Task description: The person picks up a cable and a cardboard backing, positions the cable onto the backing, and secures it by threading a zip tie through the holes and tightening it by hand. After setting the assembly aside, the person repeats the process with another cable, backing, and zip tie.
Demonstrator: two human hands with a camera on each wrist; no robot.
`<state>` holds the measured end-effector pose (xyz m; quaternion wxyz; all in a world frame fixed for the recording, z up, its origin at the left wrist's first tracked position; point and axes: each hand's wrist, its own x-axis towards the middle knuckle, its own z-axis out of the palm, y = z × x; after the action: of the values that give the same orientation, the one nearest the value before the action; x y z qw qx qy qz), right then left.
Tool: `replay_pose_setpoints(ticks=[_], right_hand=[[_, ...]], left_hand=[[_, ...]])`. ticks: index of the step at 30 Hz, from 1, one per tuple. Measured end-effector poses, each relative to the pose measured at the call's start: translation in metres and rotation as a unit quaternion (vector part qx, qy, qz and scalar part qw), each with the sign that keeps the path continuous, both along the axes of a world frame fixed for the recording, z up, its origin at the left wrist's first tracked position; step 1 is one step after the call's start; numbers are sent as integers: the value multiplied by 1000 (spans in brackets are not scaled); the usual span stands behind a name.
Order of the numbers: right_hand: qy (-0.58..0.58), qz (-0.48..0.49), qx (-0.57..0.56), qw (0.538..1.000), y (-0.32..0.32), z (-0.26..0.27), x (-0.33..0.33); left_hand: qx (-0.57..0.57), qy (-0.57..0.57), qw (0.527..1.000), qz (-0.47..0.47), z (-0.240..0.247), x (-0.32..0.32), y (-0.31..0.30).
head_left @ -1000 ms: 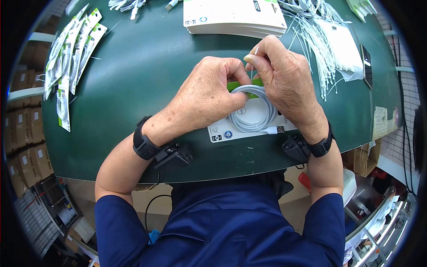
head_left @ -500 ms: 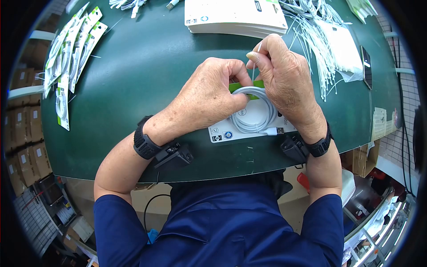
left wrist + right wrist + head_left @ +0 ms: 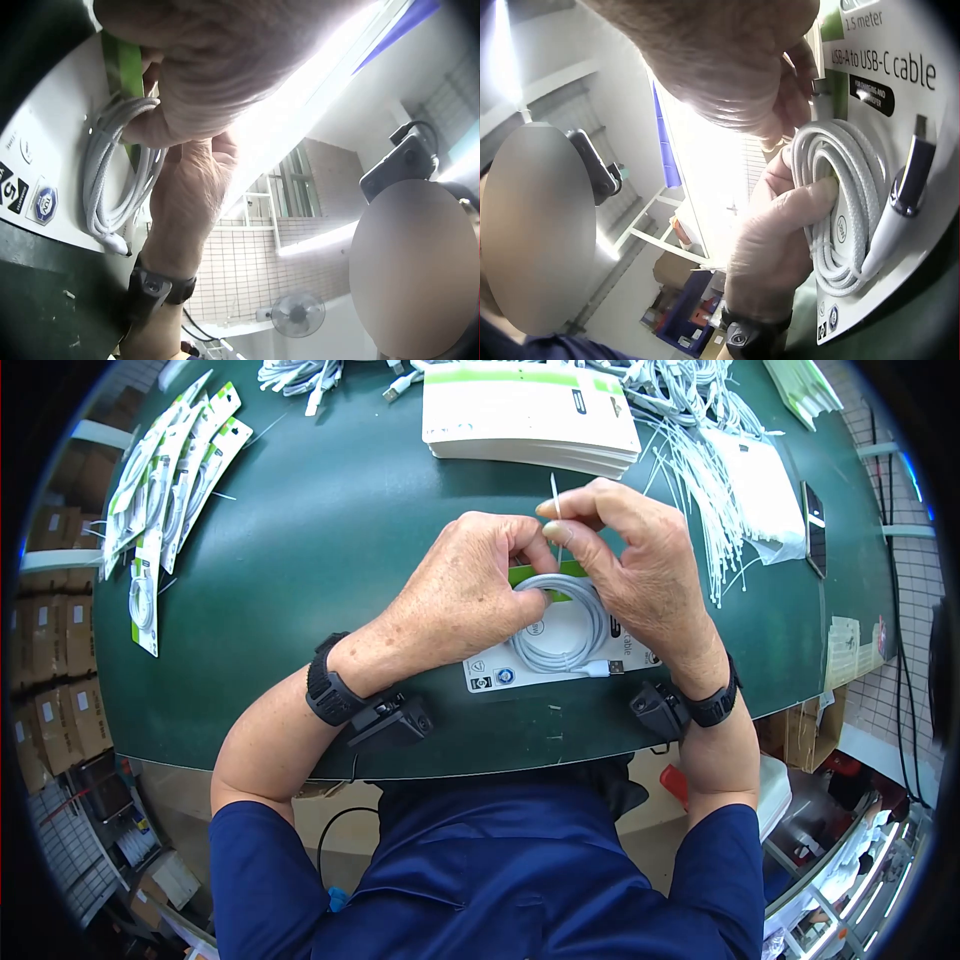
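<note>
Left hand pins the coiled cable, right hand pinches the tie; best pull steadily, coil flat.

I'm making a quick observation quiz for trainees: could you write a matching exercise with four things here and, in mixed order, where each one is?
Things:
1. coiled cable
2. phone
3. stack of cards
4. thin white tie

Places:
A. beyond both hands, towards the table's far side
B. pinched in the right hand
C. under the left thumb, against a white and green card
D. right of the white bag

Right pairs: 1-C, 2-D, 3-A, 4-B
</note>
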<state>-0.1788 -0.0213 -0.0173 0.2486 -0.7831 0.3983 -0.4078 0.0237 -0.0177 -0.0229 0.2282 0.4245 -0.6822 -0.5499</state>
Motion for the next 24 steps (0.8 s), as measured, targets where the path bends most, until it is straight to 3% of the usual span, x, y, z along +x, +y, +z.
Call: replay_pose_setpoints(ticks=[7, 10, 15, 18, 21, 24], right_hand=[[14, 15, -54, 998, -1, 9, -6], [7, 21, 6, 1000, 5, 15, -8], [-72, 71, 205, 973, 14, 30, -11], [-89, 95, 234, 964, 14, 33, -16], [-52, 187, 111, 975, 4, 30, -22], [-65, 211, 160, 962, 7, 35, -22]], left_hand=[[-33, 26, 999, 10, -5, 0, -3], [-8, 26, 1000, -2, 0, 2, -4], [0, 35, 999, 7, 6, 2, -5], [-5, 42, 999, 8, 6, 4, -6], [-30, 53, 998, 6, -3, 3, -7], [-50, 49, 997, 13, -4, 3, -7]])
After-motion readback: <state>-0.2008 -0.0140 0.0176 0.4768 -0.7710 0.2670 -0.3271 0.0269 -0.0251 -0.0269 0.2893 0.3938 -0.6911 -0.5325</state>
